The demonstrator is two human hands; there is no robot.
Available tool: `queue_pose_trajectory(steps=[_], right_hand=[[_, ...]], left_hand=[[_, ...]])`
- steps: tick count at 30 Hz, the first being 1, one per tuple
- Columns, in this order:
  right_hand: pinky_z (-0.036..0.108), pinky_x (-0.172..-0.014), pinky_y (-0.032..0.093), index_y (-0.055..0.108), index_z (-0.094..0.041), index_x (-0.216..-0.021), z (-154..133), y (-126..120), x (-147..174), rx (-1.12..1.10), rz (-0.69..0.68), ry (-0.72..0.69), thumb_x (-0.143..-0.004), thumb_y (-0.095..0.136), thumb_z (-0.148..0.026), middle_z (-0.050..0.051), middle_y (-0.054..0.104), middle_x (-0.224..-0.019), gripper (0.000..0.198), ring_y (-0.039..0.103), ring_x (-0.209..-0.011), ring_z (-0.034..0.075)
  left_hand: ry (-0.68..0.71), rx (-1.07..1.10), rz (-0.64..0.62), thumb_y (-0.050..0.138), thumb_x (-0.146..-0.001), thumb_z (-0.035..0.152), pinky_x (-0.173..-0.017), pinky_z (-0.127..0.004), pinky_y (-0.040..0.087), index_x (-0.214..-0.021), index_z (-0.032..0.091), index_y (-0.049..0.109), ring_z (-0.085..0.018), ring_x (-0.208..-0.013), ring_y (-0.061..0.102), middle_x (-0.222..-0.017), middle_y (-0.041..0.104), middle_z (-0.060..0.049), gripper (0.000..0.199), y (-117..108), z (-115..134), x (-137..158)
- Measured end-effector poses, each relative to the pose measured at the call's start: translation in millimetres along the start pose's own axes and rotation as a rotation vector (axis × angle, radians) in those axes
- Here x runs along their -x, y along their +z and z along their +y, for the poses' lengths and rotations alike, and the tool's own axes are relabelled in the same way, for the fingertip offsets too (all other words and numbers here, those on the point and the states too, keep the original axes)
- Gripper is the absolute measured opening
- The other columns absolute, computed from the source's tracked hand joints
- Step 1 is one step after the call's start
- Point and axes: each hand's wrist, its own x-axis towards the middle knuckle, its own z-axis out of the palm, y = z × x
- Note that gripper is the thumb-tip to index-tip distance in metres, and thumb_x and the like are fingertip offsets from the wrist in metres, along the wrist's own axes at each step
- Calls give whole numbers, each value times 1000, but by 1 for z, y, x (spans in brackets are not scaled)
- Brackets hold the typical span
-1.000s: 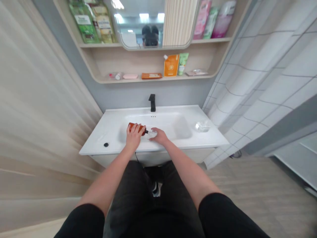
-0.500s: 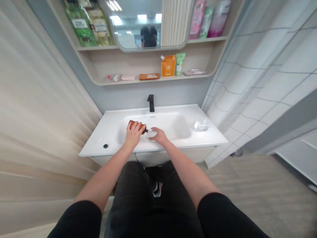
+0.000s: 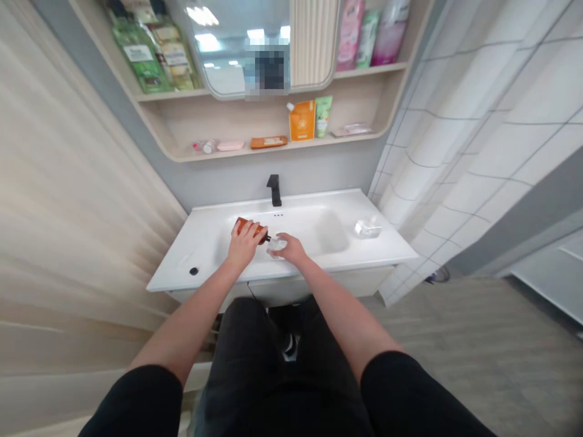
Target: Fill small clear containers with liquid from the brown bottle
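My left hand is wrapped around an amber-brown bottle, tilted with its dark neck down and to the right. The neck meets the rim of a small clear container, or is just above it; I cannot tell which. That container is gripped by my right hand, fingers curled about its right side. Both hands are over the white sink basin. A small round black cap lies on the counter at the left. Whether liquid is flowing is too small to make out.
A black faucet stands behind the basin. On the right counter sits a clear lidded jar or box. Above, a shelf holds an orange pouch, a green tube and small packs. A mirror hangs between bottles.
My view has shifted slightly, moving the scene a little left. The bottle and container keep nearly the same pose in my hands.
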Motion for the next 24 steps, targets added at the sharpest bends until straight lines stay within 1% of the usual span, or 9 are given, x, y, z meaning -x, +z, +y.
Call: queue_pose_trajectory(steps=[6,9,14,24], right_hand=[[43,-113,58,75,-26,-130,-2,0,0,-15,13,-7,-63,104,-37,5,81,-125,73,77,-115,28],[43,-112,58,75,-24,-131,-4,-1,1,-14,18,1,-64,103,-35,6,81,-126,73,77,-116,29],[44,-111,59,75,-26,-130,-6,-3,2,-41,32,-9,-64,103,-33,6,81,-127,72,77,-117,29],[42,-111,59,74,-25,-130,-2,-1,1,-93,50,-19,-63,103,-36,6,80,-127,74,76,-116,28]], left_hand=[[44,-30,-5,47,-103,11,-135,-67,23,-155,31,66,-34,-157,49,-159,65,-15,59,-5,-2,-5],[75,-57,-12,46,-103,10,-134,-67,25,-154,30,66,-35,-157,49,-158,66,-14,59,-8,-4,-8],[101,-55,-25,45,-105,11,-133,-66,27,-153,30,67,-35,-158,49,-159,65,-14,57,-12,-4,-14],[182,-80,-45,45,-107,14,-133,-66,28,-154,30,66,-35,-158,49,-160,64,-16,54,-24,-3,-24]])
